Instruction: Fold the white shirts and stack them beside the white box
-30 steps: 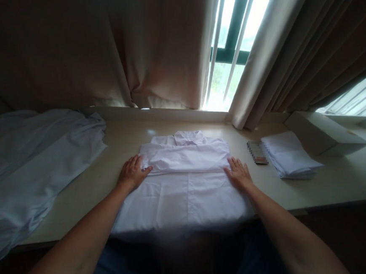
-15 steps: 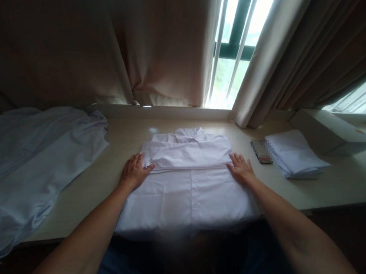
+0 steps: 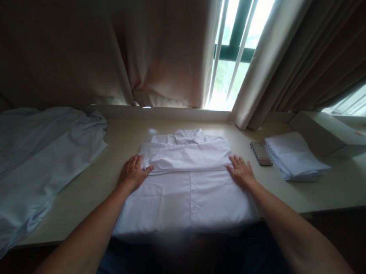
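Fingers (image 3: 132, 162) of left hand (image 3: 132, 175) and right hand (image 3: 242, 172), seemingly loosely spread, touch sides of white garment (image 3: 188, 156).

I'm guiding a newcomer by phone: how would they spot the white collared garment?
Find the green-framed window, then the pale table below it. On that table, the white collared garment lies between the left hand and the right hand. Only it shows a collar, with a band folded crosswise below, unlike the rumpled white cloth leftward and the folded white cloth rightward.
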The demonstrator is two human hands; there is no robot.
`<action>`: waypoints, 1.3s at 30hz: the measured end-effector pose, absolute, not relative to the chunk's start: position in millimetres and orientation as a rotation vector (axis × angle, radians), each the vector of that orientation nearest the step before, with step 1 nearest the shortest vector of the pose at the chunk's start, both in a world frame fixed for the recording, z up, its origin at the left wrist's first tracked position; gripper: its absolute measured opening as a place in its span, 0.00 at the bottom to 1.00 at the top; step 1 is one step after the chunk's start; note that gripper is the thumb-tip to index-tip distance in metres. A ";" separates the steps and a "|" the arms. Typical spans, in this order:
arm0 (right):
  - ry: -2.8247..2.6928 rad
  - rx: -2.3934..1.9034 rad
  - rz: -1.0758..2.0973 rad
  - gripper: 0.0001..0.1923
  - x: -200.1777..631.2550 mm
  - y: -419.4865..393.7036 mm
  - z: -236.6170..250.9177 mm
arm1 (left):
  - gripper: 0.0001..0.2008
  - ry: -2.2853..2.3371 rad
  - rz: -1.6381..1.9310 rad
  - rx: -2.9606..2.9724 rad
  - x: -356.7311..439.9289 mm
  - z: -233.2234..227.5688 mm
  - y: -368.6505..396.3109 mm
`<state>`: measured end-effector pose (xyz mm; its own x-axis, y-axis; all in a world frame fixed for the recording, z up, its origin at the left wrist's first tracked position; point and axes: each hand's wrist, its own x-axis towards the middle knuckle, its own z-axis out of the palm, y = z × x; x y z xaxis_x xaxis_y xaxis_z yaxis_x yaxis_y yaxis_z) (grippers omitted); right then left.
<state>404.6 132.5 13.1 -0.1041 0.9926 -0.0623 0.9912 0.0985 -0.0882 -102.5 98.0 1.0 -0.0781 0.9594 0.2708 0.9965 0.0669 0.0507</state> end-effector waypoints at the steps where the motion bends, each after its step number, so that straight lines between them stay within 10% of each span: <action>1: -2.313 -2.093 0.169 0.36 404.3 132.4 13.3 | 0.39 -2.164 -0.333 -2.010 -102.7 0.9 97.9; 39: -2.291 -2.069 0.134 0.36 404.9 131.3 10.2 | 0.38 -2.160 -0.353 -2.013 -100.8 3.3 94.8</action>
<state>404.9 131.3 10.2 -0.1025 0.9945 -0.0200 0.9901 0.1000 -0.0986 -100.8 94.8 3.3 -0.0760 0.9566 0.2813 0.9964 0.0620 0.0581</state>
